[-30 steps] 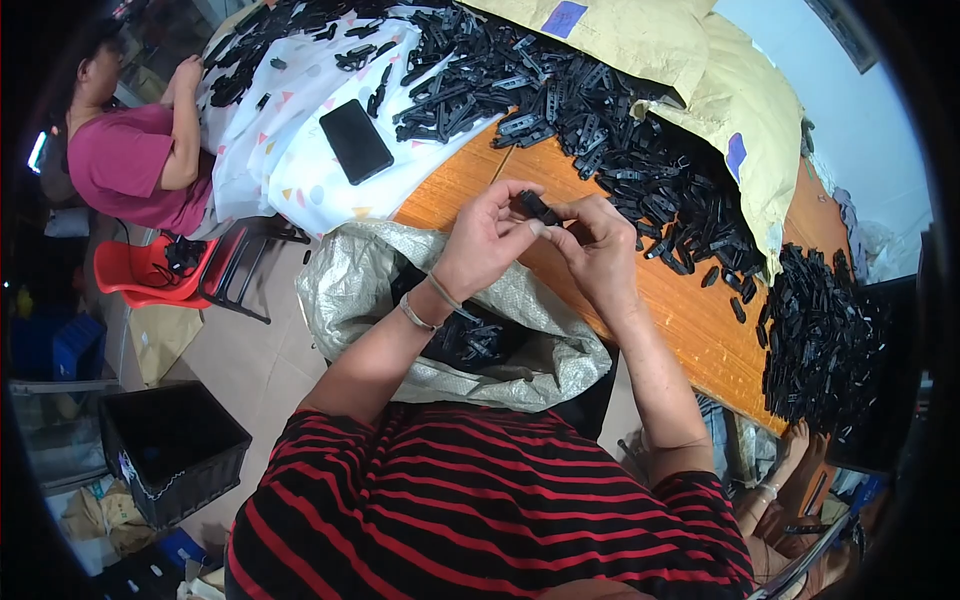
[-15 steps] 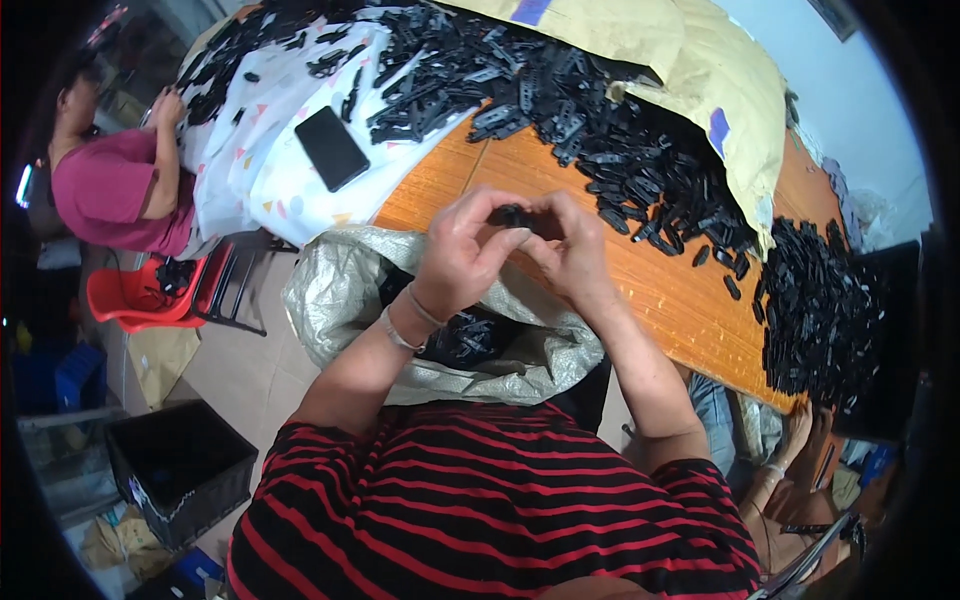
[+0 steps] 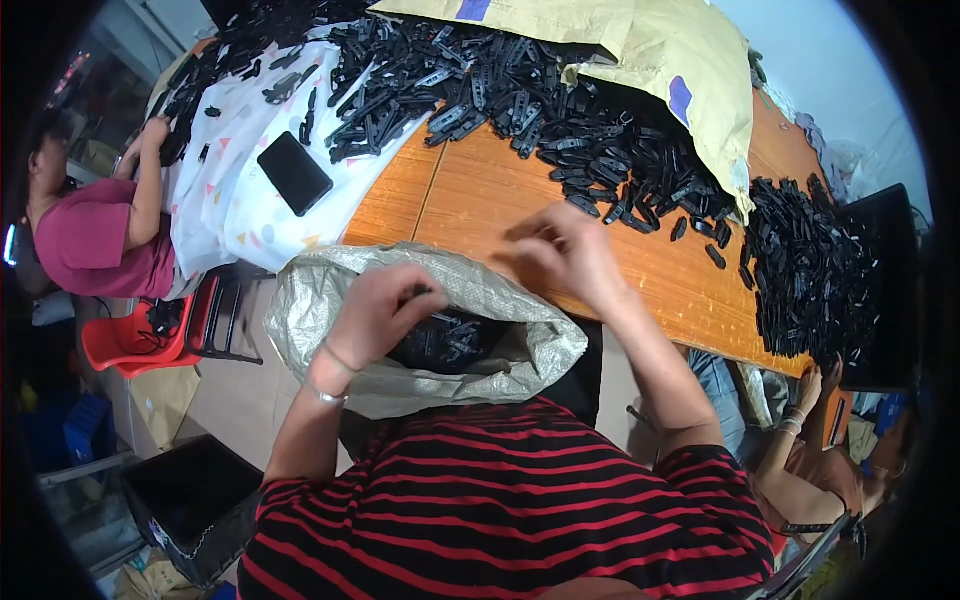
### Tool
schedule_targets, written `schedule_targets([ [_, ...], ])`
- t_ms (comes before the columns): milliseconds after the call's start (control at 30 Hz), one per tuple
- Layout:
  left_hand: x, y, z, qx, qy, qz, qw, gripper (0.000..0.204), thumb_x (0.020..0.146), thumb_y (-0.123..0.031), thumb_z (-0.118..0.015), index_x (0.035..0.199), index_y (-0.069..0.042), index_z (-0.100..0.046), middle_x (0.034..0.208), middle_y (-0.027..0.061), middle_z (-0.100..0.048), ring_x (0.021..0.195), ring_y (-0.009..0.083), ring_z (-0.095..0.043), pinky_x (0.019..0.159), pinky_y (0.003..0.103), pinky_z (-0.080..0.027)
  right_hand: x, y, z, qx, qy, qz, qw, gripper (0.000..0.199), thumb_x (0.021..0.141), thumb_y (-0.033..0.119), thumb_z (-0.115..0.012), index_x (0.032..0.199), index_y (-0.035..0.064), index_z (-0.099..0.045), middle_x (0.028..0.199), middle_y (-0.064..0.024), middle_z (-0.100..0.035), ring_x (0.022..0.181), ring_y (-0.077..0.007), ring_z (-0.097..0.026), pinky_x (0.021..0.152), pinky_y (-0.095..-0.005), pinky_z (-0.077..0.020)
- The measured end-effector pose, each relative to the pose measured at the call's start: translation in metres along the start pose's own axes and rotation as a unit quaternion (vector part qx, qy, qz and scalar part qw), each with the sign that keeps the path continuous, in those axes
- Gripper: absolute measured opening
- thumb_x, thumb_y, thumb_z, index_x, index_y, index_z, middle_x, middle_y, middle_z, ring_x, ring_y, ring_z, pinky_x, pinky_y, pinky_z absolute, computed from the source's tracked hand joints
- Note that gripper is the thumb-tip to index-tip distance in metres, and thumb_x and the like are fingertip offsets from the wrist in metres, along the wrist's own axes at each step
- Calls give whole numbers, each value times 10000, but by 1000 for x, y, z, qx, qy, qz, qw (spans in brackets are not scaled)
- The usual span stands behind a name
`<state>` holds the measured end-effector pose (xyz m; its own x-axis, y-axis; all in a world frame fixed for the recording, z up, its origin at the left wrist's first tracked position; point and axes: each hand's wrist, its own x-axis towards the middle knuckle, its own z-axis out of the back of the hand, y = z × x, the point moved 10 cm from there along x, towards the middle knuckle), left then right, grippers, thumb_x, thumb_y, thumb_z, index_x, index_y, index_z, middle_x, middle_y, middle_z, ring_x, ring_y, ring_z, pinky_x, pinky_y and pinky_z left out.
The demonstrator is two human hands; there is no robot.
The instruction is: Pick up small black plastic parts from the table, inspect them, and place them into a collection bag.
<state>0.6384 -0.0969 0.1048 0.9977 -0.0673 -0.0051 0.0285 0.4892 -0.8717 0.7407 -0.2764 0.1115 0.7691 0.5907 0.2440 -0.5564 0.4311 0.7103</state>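
Observation:
My left hand (image 3: 380, 312) hovers over the mouth of a grey woven sack (image 3: 500, 300), fingers curled around a small black plastic part (image 3: 416, 292). More black parts (image 3: 450, 342) lie inside the sack. My right hand (image 3: 565, 255) is blurred with motion above the orange wooden table (image 3: 470, 190), just beyond the sack's rim, fingers apart and holding nothing. A long heap of black plastic parts (image 3: 520, 95) runs across the far side of the table.
A black phone (image 3: 295, 172) lies on a white patterned cloth (image 3: 225, 215) at left. Yellow bags (image 3: 640, 40) cover the far heap; another pile of parts (image 3: 800, 260) sits at right. A person in pink (image 3: 90, 245) sits left, another person's hand (image 3: 810, 388) lower right. A black bin (image 3: 190, 500) stands on the floor.
My hands, joined on one black part above the table, have come apart. The left dropped toward the sack with the part; the right swung away over the table.

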Motion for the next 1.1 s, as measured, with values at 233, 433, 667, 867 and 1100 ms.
schedule_targets([
  [233, 25, -20, 25, 105, -132, -120, 978, 119, 834, -92, -681, 925, -20, -652, 768, 99, -598, 645, 204, -594, 606, 295, -469, -13, -67, 44, -308, -99, -37, 945, 237, 776, 113, -728, 989, 46, -646, 932, -132, -643, 807, -366, -642, 703, -427, -519],
  [433, 131, 12, 35, 216, -241, -144, 935, 151, 815, -106, -689, 941, -28, -660, 857, 144, -603, 767, 290, -620, 689, 377, -495, 2, -59, 32, -270, -62, -45, 960, 198, 792, 78, -690, 966, 24, -613, 928, -180, -656, 808, -377, -645, 697, -435, -518],
  [667, 181, 42, 25, 382, -236, -72, 890, 201, 772, -146, -724, 911, -19, -652, 899, 141, -617, 900, 331, -606, 822, 418, -488, -9, -45, 9, -226, -30, -17, 973, 134, 799, 77, -666, 922, 32, -636, 898, -156, -614, 714, -362, -636, 633, -439, -516],
  [867, 157, 50, 20, 301, -177, 23, 937, 245, 761, -170, -736, 917, -10, -636, 896, 157, -637, 903, 327, -606, 816, 410, -490, -16, -40, 10, -226, -2, -9, 974, 201, 765, 93, -722, 935, 26, -640, 911, -129, -594, 747, -349, -633, 648, -420, -516],
  [1100, 151, 42, 13, 359, -218, -32, 907, 274, 754, -209, -748, 922, -27, -632, 920, 172, -661, 885, 339, -632, 770, 435, -501, -13, -39, 1, -217, 25, -30, 975, 227, 761, 102, -735, 943, 16, -632, 890, -147, -607, 748, -347, -630, 649, -413, -509],
])
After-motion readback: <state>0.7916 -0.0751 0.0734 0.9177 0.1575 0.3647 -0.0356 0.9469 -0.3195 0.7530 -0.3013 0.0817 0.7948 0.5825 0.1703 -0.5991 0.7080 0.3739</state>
